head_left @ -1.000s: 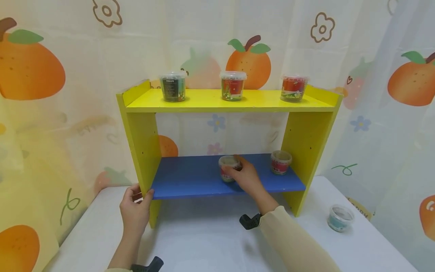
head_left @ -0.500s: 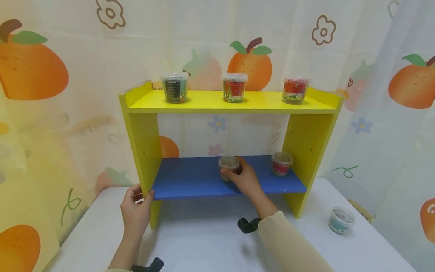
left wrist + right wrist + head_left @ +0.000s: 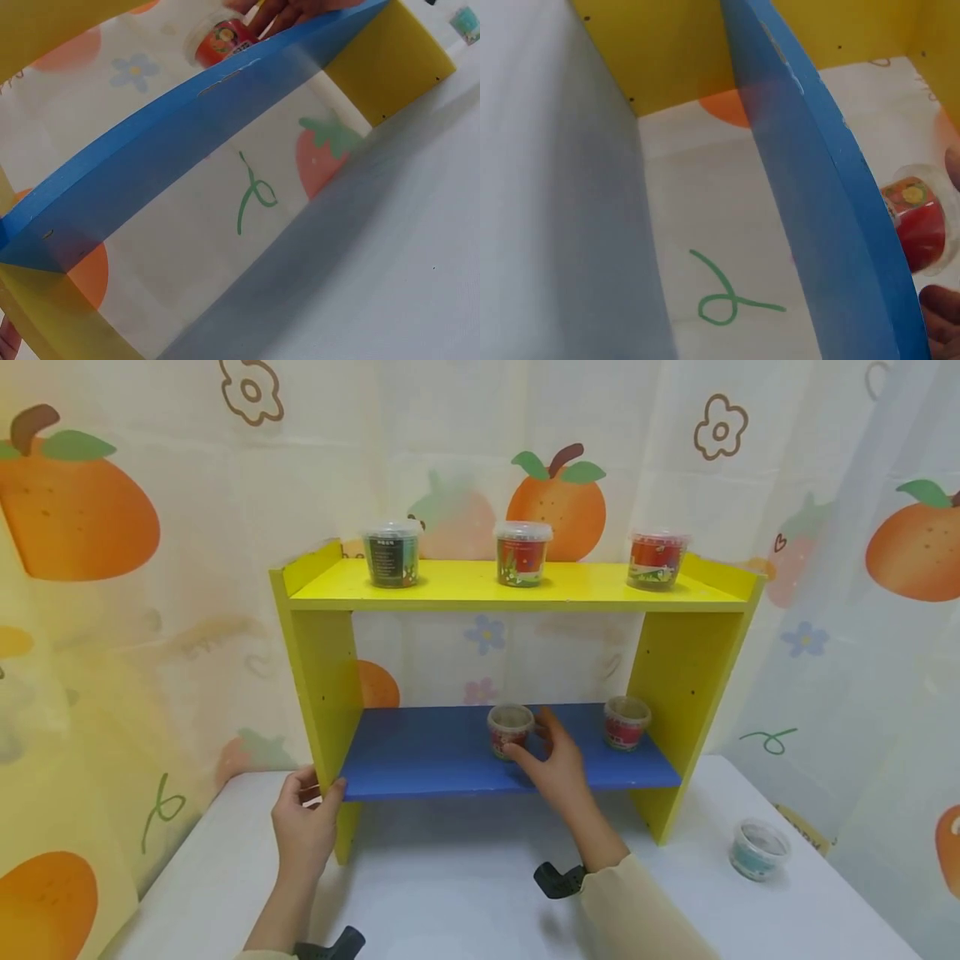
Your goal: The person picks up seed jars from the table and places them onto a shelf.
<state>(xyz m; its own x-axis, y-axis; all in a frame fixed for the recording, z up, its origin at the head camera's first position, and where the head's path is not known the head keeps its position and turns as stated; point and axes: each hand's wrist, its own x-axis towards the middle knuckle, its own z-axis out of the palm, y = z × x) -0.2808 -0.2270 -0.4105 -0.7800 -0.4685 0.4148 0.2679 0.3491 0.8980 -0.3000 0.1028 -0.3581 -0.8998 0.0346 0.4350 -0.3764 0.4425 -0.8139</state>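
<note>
A small clear plastic cup with a red label [image 3: 511,732] stands upright on the blue middle board [image 3: 420,752] of a yellow shelf unit [image 3: 480,605]. My right hand [image 3: 558,768] is just right of this cup, thumb tip by its front and fingers spread away from its side. In the right wrist view, the cup [image 3: 922,225] shows between parted fingertips. Around the lower left edge of the unit, my left hand [image 3: 306,818] grips the side panel, its thumb at the corner of the blue board and its fingers partly hidden behind the panel.
Another red-labelled cup [image 3: 626,723] stands at the right end of the blue board. On the yellow top are a dark-labelled cup [image 3: 392,556] and two red ones. A teal-labelled cup [image 3: 759,850] sits on the white table [image 3: 465,893], right of the unit.
My right hand has loosened from the cup and drawn slightly right, fingers opening off it. The cup stays on the blue board. The left hand keeps its grip; the view shifts slightly.
</note>
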